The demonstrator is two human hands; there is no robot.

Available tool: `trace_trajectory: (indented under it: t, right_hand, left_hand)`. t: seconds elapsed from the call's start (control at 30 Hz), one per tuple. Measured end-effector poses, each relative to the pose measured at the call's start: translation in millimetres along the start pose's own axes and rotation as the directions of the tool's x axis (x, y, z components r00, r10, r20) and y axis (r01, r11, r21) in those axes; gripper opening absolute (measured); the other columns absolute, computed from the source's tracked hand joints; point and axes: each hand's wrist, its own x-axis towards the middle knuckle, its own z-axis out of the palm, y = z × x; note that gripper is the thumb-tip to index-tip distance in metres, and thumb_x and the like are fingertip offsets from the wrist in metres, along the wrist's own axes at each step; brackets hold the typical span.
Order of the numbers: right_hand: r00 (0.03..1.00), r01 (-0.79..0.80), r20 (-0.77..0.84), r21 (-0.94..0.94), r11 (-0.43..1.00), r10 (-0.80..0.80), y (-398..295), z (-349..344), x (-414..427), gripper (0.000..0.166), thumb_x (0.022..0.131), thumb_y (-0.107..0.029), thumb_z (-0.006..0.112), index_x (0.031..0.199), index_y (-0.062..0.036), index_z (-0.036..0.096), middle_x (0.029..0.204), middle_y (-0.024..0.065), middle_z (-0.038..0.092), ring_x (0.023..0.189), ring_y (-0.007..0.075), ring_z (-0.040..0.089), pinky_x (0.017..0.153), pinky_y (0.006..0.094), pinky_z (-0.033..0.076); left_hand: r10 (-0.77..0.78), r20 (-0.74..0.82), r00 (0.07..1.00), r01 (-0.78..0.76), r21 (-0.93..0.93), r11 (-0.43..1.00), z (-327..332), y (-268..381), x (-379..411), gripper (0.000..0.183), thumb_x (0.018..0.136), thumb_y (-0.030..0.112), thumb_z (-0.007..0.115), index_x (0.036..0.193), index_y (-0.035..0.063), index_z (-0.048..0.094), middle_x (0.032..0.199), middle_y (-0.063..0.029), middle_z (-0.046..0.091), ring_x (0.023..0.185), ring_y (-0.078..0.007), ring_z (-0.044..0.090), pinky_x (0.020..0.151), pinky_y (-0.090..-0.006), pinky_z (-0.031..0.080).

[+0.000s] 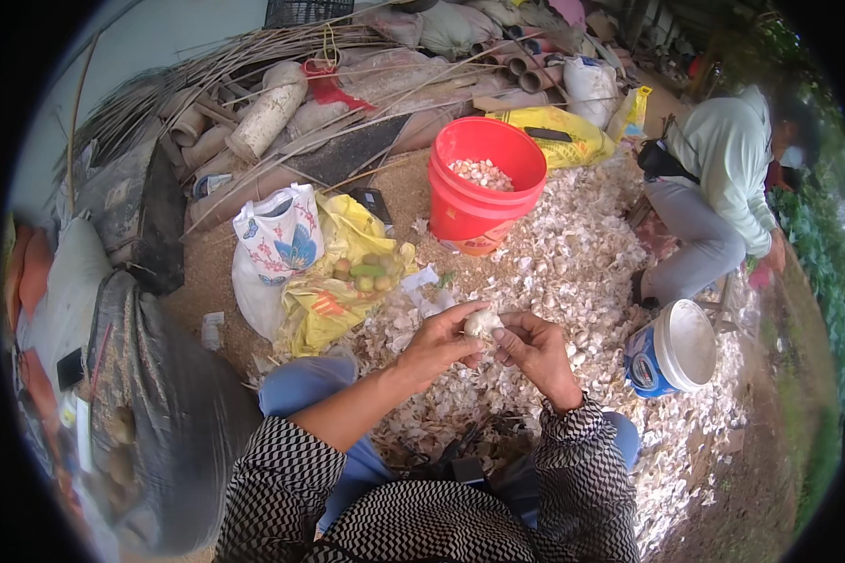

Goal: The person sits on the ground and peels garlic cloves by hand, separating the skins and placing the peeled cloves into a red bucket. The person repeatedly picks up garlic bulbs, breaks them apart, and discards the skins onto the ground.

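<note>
A whitish garlic bulb is held between my two hands, above a ground layer of papery garlic skins. My left hand grips its left side with thumb and fingers. On the right, the thumb and fingers of my right hand pinch the bulb's other side. Beyond my hands stands a red plastic bucket with peeled or separated garlic cloves inside. Several loose bulbs and cloves lie among the skins to the right of the bucket.
A white-and-blue bucket stands at right, near a seated person. Left of the red bucket are a butterfly-print bag and a yellow plastic bag with round fruits. Clay pipes and long sticks lie behind; a dark covered sack is at left.
</note>
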Motion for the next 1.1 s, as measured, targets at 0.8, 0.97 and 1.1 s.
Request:
trace_trajectory:
  t: [0.8, 0.97, 1.1]
  right_hand:
    - [0.99, 0.134, 0.079, -0.193, 0.972, -0.121, 5, 7, -14, 0.06, 0.072, -0.018, 0.071, 0.122, -0.0027, 0.043, 0.1, 0.0164, 0.057, 0.086, 0.0245, 0.059, 0.073, 0.0317, 0.047]
    - [0.977, 0.209, 0.096, -0.279, 0.937, -0.189, 8, 5, -19, 0.062, 0.071, -0.016, 0.07, 0.124, -0.0026, 0.041, 0.097, 0.0183, 0.058, 0.08, 0.0267, 0.06, 0.07, 0.0332, 0.048]
    - [0.996, 0.066, 0.076, -0.169, 0.983, -0.054, 11, 6, -20, 0.058, 0.067, -0.006, 0.074, 0.116, 0.0026, 0.044, 0.097, 0.0131, 0.059, 0.082, 0.0156, 0.059, 0.071, 0.0267, 0.049]
  left_hand:
    - [0.285, -0.103, 0.953, -0.193, 0.52, 0.832, 8, -36, 11, 0.033, 0.085, 0.01, 0.052, 0.114, -0.0047, 0.047, 0.08, -0.0094, 0.06, 0.072, -0.0096, 0.056, 0.06, -0.0248, 0.046]
    - [0.143, -0.041, 0.989, -0.064, 0.752, 0.656, 4, -13, 10, 0.028, 0.088, 0.013, 0.051, 0.108, -0.0053, 0.052, 0.085, -0.0068, 0.059, 0.068, -0.0094, 0.055, 0.06, -0.0229, 0.045]
    - [0.362, -0.056, 0.931, -0.221, 0.703, 0.676, 0, -21, 14, 0.023, 0.084, 0.013, 0.058, 0.101, -0.0025, 0.058, 0.075, -0.0049, 0.055, 0.059, -0.0068, 0.048, 0.052, -0.0219, 0.041]
